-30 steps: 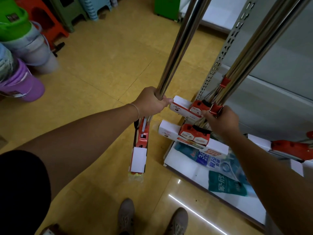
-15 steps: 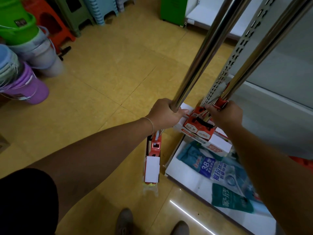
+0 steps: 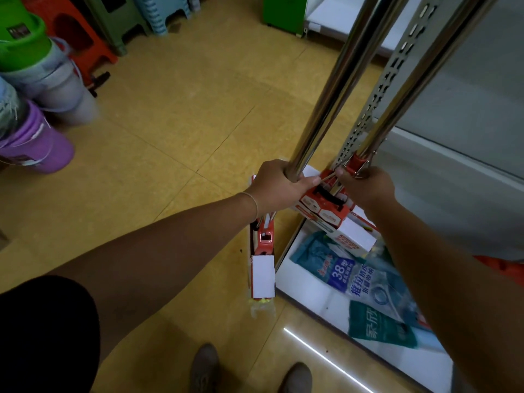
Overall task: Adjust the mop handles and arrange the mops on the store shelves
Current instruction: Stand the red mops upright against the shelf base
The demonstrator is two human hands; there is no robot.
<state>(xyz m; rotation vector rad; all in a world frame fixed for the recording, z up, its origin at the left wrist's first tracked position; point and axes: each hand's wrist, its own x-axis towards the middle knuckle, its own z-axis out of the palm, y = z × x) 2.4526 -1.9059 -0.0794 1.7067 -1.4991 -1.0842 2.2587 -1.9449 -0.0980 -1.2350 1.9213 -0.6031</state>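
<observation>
Steel mop handles at frame centre: left hand (image 3: 279, 186) clenched round the left handle (image 3: 337, 89), right hand (image 3: 367, 188) clasping the right handle (image 3: 419, 69) at its red collar. Probably mid-placement; next, seating heads onto the white shelf (image 3: 312, 293). Yellow tiled floor (image 3: 184, 109), buckets (image 3: 37, 75) upper left.

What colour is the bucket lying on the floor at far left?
Purple, seen in the head view.
</observation>
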